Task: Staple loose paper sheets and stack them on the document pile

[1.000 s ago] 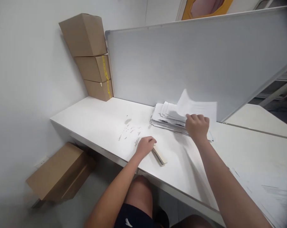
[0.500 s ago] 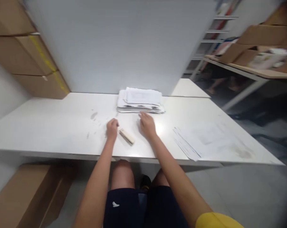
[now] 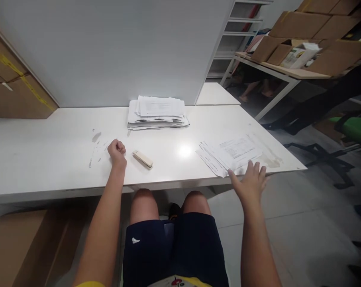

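Note:
My left hand (image 3: pixel 117 152) rests on the white table as a loose fist, with nothing showing in it. Just to its right lies a cream-coloured stapler (image 3: pixel 142 158), untouched. My right hand (image 3: pixel 250 183) is spread wide at the table's front edge, its fingers over the near side of several loose printed sheets (image 3: pixel 237 149). Whether the fingertips touch the paper I cannot tell. Behind the stapler, against the grey panel, sits a thick stack of papers (image 3: pixel 159 113).
Cardboard boxes (image 3: pixel 22 95) stand at the table's left end, and another box (image 3: pixel 22 243) is on the floor below. A second table (image 3: pixel 285 71) with cartons is at the back right. A green chair (image 3: pixel 356 127) and a person's dark-clothed leg (image 3: pixel 314 103) are at the right.
My right hand has moved from in front of the paper stack to the loose sheets at the right, its fingers opening. The view has turned right. The stapler still lies beside my left hand.

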Motion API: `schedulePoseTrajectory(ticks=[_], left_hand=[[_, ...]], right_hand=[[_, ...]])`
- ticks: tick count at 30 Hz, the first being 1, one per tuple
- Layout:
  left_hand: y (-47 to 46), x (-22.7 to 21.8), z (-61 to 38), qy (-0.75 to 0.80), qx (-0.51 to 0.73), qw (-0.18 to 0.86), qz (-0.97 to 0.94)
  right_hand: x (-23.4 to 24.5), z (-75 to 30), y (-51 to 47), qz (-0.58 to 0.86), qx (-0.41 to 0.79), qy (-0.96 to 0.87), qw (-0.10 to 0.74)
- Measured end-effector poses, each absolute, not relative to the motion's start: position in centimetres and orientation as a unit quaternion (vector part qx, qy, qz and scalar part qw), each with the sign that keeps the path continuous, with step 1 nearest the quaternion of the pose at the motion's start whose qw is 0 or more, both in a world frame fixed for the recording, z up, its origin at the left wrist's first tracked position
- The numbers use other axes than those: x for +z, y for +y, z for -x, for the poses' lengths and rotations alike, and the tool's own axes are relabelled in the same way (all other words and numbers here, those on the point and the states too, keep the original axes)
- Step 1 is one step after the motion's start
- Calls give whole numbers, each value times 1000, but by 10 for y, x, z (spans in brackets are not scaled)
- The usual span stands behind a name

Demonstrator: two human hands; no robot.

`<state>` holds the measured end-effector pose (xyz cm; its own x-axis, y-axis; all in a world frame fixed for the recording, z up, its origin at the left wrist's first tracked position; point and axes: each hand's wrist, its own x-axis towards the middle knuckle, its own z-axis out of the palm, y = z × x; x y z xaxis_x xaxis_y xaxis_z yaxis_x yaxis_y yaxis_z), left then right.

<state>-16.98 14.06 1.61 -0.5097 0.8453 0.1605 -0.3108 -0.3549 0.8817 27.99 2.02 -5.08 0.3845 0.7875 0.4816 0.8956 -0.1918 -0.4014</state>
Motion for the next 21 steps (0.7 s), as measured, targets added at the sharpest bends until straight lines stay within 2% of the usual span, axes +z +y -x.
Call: schedulePoseTrajectory(ticks=[4,7,17,21], left_hand=[[139,17,171,403,770,397,-295],[139,17,172,401,773,404,-281],[134,22,174,403,765,407,-295],[135,25,173,427,761,394,-289]], right_hand=[[-69,-307,31,756,-17,-566,329],[-76,-308,34,744,-27,-569,349],[-76,-304,73,738,-28,-603,301],[-82,-296,79,727,-61,-603,322]])
